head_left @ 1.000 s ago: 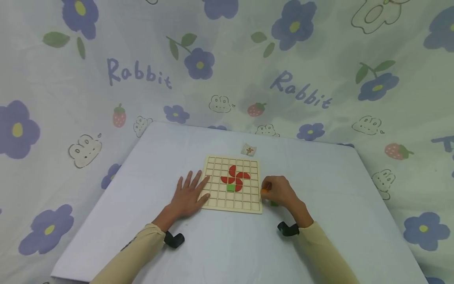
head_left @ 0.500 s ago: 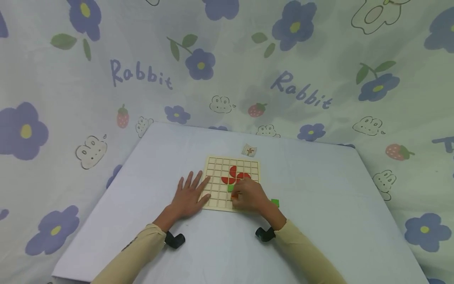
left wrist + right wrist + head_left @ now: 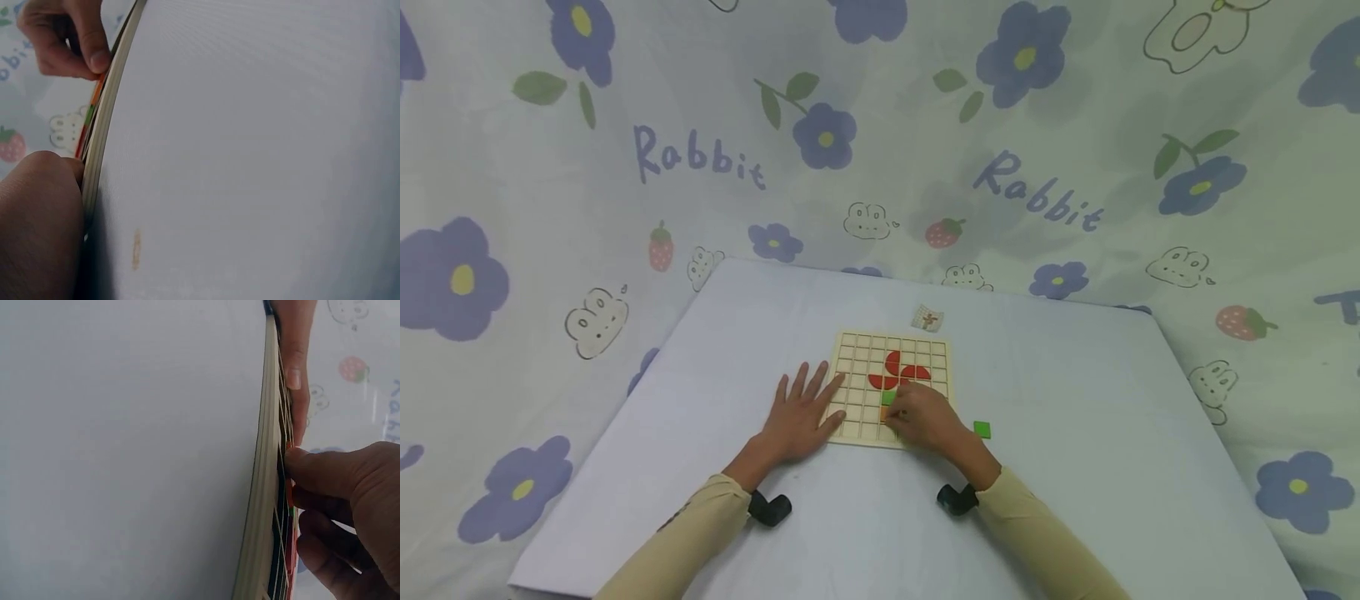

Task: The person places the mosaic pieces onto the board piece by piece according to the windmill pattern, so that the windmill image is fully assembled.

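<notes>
A square wooden grid board [image 3: 854, 357] lies on the white table. My left hand [image 3: 800, 417] rests spread over its left edge, fingers straight. With curled fingers, my right hand [image 3: 927, 417] pinches an orange tile [image 3: 884, 413] at a cell in the lower middle of the board. Just above that cell lies a green tile [image 3: 889, 397]. Red rounded pieces [image 3: 892, 362] form a pinwheel shape beyond it, partly hidden by the right hand. In the right wrist view the thumb [image 3: 299, 461] is right at the orange tile, low against the board.
A loose green square tile [image 3: 982, 429] lies on the table right of the board. Behind the board is a small pattern card [image 3: 928, 317] with a pinwheel picture. A flower-and-rabbit printed cloth [image 3: 865, 167] hangs behind the table.
My right hand has moved left from beside the board onto it with the orange tile, uncovering the loose green tile. It has shifted slightly since. The left hand has stayed in place.
</notes>
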Tool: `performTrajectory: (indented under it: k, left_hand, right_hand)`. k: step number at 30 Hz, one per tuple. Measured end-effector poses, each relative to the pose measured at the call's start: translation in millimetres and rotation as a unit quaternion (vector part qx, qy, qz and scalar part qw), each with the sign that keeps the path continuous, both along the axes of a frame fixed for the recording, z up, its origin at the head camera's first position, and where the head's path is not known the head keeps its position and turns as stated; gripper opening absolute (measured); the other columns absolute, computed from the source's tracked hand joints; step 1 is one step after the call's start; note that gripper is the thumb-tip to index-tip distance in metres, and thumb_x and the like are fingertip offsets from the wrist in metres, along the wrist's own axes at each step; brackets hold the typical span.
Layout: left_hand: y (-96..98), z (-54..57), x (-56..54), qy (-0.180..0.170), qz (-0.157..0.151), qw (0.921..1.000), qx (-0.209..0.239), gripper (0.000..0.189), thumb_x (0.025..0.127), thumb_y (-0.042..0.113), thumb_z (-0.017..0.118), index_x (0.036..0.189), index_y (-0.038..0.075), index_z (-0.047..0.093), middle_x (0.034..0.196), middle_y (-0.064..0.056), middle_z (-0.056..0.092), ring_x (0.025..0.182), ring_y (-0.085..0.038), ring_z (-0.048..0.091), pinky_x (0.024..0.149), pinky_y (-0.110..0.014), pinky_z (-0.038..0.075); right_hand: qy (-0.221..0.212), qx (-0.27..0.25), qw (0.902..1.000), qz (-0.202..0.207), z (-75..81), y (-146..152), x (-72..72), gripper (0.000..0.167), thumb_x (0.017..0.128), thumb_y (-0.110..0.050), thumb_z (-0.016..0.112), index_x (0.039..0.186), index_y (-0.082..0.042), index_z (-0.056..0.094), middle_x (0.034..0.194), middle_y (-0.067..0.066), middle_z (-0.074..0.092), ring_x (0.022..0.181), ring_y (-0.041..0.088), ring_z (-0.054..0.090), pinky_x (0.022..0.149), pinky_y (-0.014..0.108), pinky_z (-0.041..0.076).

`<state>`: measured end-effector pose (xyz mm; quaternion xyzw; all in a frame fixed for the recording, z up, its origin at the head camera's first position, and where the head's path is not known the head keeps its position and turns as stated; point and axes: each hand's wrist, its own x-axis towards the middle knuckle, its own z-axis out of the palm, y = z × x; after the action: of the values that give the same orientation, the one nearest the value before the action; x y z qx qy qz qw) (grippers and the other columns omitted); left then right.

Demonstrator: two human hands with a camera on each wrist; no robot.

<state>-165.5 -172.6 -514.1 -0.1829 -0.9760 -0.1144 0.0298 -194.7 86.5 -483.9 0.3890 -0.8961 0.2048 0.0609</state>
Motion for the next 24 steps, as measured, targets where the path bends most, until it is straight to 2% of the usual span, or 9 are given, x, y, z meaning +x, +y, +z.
performTrajectory:
  k: [6, 12, 18, 24]
  left_hand:
    - [0.6, -0.4, -0.7, 0.0, -0.001, 1.0, -0.005, 0.066, 0.101, 0.053, 0.038, 0.157, 0.019, 0.029, 0.162, -0.014, 0.018, 0.146, -0.043, 0.008, 0.11, -0.065, 0.007]
    - [2.1, 0.5, 1.7, -0.003, 0.0, 1.0, -0.004, 0.066, 0.101, 0.053, 0.04, 0.157, 0.018, 0.029, 0.162, -0.015, 0.017, 0.146, -0.043, 0.008, 0.11, -0.066, 0.008]
    - [1.8, 2.4, 2.6, 0.003, 0.002, 1.0, -0.007, 0.066, 0.101, 0.053, 0.04, 0.156, 0.019, 0.03, 0.161, -0.015, 0.018, 0.146, -0.043, 0.009, 0.11, -0.066, 0.009]
    - [1.2, 0.9, 1.9, 0.001, 0.002, 0.9999, -0.011, 0.068, 0.1, 0.054, 0.04, 0.157, 0.019, 0.029, 0.162, -0.014, 0.017, 0.146, -0.043, 0.007, 0.11, -0.065, 0.007]
  right_hand:
    - [-0.018, 0.004, 0.9997, -0.013, 0.6, 4.9, 1.9, 0.005, 0.082, -0.016, 0.082, 0.077, -0.017, 0.08, 0.073, -0.013, 0.062, 0.066, 0.003, 0.051, 0.059, 0.02, 0.045]
    - [-0.024, 0.015, 0.9986, -0.045, -2.4, 24.7, 7.0, 0.003, 0.081, -0.022, 0.081, 0.081, -0.019, 0.08, 0.079, -0.014, 0.066, 0.074, 0.004, 0.055, 0.064, 0.023, 0.047]
    - [-0.016, 0.0, 0.9964, -0.084, -3.2, 54.7, 14.6, 0.023, 0.077, -0.035, 0.084, 0.092, -0.019, 0.077, 0.089, -0.012, 0.066, 0.081, 0.005, 0.056, 0.069, 0.026, 0.05]
    - [-0.022, -0.036, 0.9921, -0.118, -0.4, 86.5, 20.5, 0.028, 0.072, -0.031, 0.089, 0.093, -0.016, 0.077, 0.094, -0.009, 0.066, 0.09, 0.012, 0.059, 0.076, 0.033, 0.052]
